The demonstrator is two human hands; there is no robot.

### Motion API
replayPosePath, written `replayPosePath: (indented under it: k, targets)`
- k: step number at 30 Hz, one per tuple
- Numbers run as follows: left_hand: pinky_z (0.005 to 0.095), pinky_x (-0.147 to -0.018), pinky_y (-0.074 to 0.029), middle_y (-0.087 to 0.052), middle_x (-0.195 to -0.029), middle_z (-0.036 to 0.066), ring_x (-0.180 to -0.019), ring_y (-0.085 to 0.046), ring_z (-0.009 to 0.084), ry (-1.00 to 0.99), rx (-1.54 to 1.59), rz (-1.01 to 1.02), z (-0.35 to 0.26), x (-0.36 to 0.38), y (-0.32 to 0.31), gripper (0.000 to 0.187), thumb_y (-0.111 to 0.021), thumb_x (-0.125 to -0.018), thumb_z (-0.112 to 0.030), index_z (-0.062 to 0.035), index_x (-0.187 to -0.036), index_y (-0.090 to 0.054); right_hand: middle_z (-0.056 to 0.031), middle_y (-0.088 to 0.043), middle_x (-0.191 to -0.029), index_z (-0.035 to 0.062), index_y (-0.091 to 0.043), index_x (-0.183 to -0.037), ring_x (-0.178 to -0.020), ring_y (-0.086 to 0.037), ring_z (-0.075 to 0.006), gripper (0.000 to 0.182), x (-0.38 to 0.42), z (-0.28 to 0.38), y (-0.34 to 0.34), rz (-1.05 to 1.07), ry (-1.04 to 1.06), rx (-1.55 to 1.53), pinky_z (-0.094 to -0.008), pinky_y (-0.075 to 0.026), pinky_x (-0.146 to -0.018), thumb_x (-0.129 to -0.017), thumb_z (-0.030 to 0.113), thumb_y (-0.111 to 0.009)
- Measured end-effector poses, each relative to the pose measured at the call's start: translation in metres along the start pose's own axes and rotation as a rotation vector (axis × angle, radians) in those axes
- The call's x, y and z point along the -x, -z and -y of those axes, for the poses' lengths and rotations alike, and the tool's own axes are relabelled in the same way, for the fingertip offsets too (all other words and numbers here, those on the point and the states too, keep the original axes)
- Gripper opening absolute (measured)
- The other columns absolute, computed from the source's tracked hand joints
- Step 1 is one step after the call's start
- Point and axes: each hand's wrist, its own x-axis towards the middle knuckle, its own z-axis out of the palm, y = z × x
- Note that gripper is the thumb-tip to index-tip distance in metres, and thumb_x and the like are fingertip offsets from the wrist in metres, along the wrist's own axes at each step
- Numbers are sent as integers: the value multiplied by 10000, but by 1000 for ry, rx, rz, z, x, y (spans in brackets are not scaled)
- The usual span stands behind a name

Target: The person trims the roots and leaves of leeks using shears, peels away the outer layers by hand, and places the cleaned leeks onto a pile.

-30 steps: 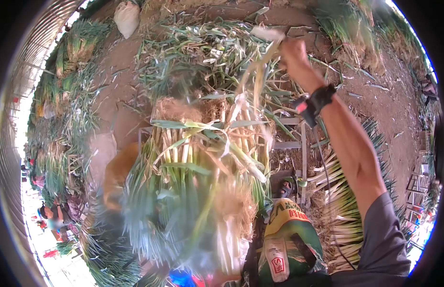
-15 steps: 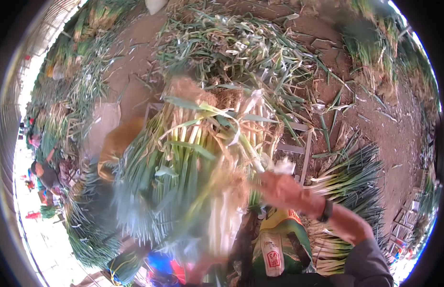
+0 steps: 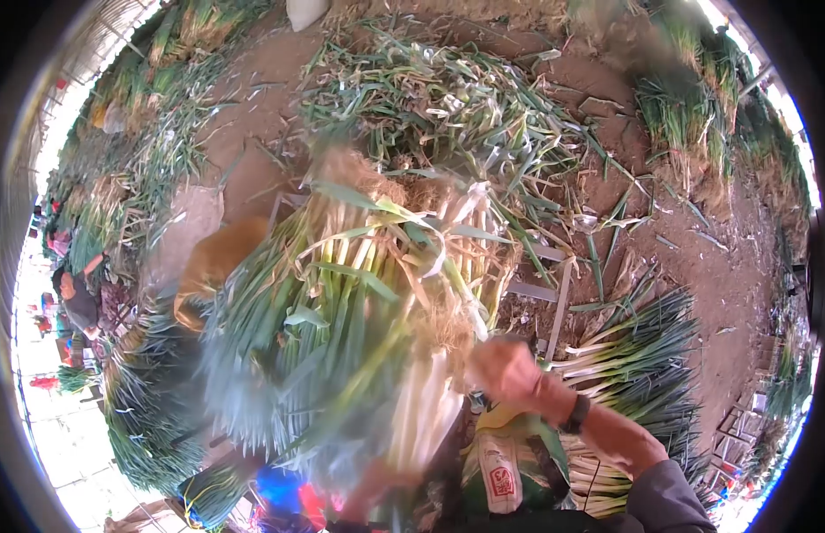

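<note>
A large heap of green onions (image 3: 341, 266) lies in front of me, roots away and leaves toward the lower left. Nearer to me, a few green onions with thick white stems (image 3: 419, 404) stand with their roots up. My left hand (image 3: 377, 489), blurred at the bottom edge, is closed around the lower part of these stems. Beside their upper stems, just to the right, my right hand (image 3: 503, 369) is curled into a blurred fist. What it pinches, if anything, is hidden. A dark band circles the right wrist.
Stripped leaves (image 3: 448, 98) are piled beyond the heap. Cleaned green onions (image 3: 634, 355) lie in a row at right. A printed green-and-yellow bag (image 3: 501, 475) is close to my body. A tan cloth-like object (image 3: 217, 262) lies left, and a person (image 3: 77, 298) is farther left.
My right hand has moved left and down, closer to the white stems. A whitish piece beside it earlier no longer shows. The view has shifted slightly.
</note>
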Motion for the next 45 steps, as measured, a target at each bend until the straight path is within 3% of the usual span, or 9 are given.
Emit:
replayPosePath:
  k: [7,14,19,22,28,31,33,40,45]
  targets:
    - [339,-851,-546,-711,-1063,79,-951,-678,177,52,27,-47,-27,12,-18,654,-911,-685,-150,-10,-1255,-623,-166,-620,-910,-18,-553,-1271,-714,-608,-267,455,-18,-70,49,146,-487,43,-345,-515,-490,-837,15,-687]
    - [361,-893,-529,-720,-1060,141,-976,-691,223,145,-336,-146,-51,18,-32,805,-950,-619,-307,15,-1267,-596,-114,-599,-856,15,-559,-1108,-704,-626,-260,400,15,34,28,362,-210,-404,-386,-547,-539,-906,322,-717]
    - [412,-918,-523,-709,-1056,234,-998,-693,357,124,-595,-180,-83,28,-53,905,-914,-590,-508,38,-1233,-584,-118,-564,-995,6,-591,-1113,-928,-533,-264,371,-7,29,20,272,-170,-378,-396,-500,-770,-909,309,-656]
    - [437,-916,-526,-701,-1055,258,-1011,-684,406,151,-709,-169,-91,26,-61,948,-884,-589,-576,43,-1235,-571,-139,-536,-1161,65,-564,-1157,-1114,-530,-306,384,-29,31,11,614,-5,-331,-466,-498,-912,-950,383,-624]
    - [441,-900,-536,-702,-1060,253,-999,-689,401,142,-811,-167,-89,24,-67,974,-863,-578,-619,36,-1239,-574,-18,-520,-882,136,-590,-863,-907,-509,-187,157,-4,38,-48,620,235,-510,-356,-480,-834,-869,267,-676]
    - [438,-893,-539,-703,-1069,247,-999,-691,394,81,-839,-122,-79,18,-60,975,-857,-577,-627,28,-1244,-580,-9,-523,-855,140,-579,-845,-840,-519,-183,162,3,44,-34,299,217,-487,-336,-504,-736,-840,253,-695]
    - [441,-893,-539,-704,-1078,246,-1001,-690,393,42,-833,-114,-68,14,-55,975,-854,-580,-631,25,-1248,-583,-9,-523,-847,131,-578,-843,-823,-528,-182,150,-6,39,-9,408,271,-7,-316,-504,-637,-835,227,-693]
    - [444,-908,-532,-699,-1071,259,-1012,-684,407,136,-701,-118,-116,34,-73,971,-852,-593,-633,24,-1247,-565,-85,-560,-834,24,-597,-902,-678,-562,-151,131,-15,-111,0,247,-254,480,-258,-506,-467,-828,26,-705]
    - [453,-917,-528,-696,-1092,258,-1022,-683,409,154,-758,-146,-114,33,-74,980,-855,-590,-647,24,-1243,-568,-99,-561,-821,-14,-605,-1006,-663,-564,-171,227,-23,-140,30,65,-424,301,-281,-505,-476,-837,75,-728]
